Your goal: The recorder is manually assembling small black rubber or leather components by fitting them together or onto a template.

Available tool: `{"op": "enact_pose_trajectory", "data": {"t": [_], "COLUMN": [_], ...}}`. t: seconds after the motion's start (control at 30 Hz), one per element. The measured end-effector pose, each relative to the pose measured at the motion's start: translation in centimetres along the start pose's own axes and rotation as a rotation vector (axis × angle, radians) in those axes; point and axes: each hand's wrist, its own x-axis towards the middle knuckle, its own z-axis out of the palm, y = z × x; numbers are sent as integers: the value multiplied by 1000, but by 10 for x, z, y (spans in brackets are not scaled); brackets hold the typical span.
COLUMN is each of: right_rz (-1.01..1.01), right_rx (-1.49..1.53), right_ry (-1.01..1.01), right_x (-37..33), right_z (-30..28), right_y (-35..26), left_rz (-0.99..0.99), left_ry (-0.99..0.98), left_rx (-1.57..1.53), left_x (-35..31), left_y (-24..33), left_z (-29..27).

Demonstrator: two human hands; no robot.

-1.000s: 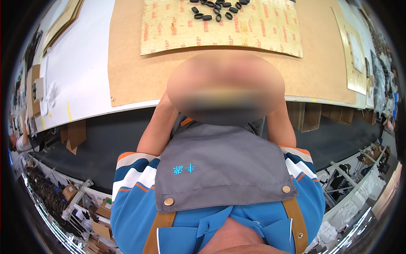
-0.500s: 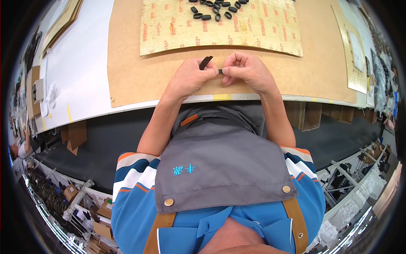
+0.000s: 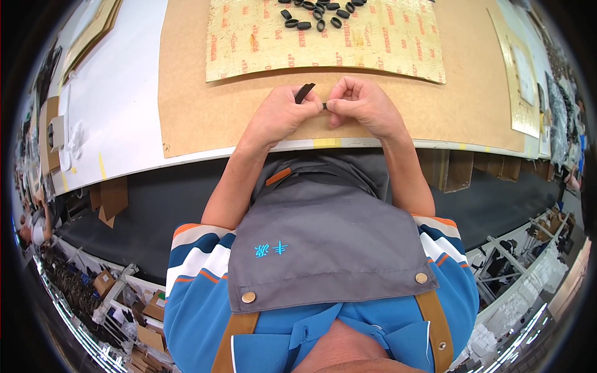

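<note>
A short black strip (image 3: 304, 93) stands up out of my left hand (image 3: 281, 115), which is closed around it between thumb and fingers. Facing it, my right hand (image 3: 365, 107) is closed too, thumb pressed against the forefinger. A small dark bit shows between the two pinches; whether it belongs to the same strip is hidden by my fingers. Both hands are just above the brown board (image 3: 205, 118), near the table's front edge. Beyond them, several small black oval loops (image 3: 304, 25) lie on a yellowish sheet (image 3: 249, 62) with red print.
White tabletop (image 3: 130, 93) extends to the left of the board. At the right lies a pale yellow sheet (image 3: 522, 115) with a cut-out shape. Cardboard pieces (image 3: 50, 133) are at the left edge. Under the table are wooden compartments (image 3: 457, 171). Another person (image 3: 38, 227) is at the far left.
My hands stay almost in place; a little less of the dark bit shows between my fingertips. The person at the far left has shifted slightly.
</note>
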Motion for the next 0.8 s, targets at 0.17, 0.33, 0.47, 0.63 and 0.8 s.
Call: {"op": "enact_pose_trajectory", "data": {"t": [0.17, 0.33, 0.47, 0.63, 0.8], "right_rz": [7, 71, 147, 148, -1], "right_rx": [23, 42, -73, -168, -260], "right_ry": [14, -83, -121, -223, -94], "right_x": [1, 0, -5, -6, -6], "right_z": [5, -9, -17, -11, -1], "right_y": [7, -3, -11, -13, -2], "left_rz": [38, -17, -43, -1, -18], "left_ry": [-1, -46, -66, -70, -104], "left_rx": [-10, -38, -73, -47, -115], "left_x": [2, 1, 1, 2, 1], "left_y": [-8, -3, -2, 1, -4], "left_z": [0, 0, -2, -1, -5]}}
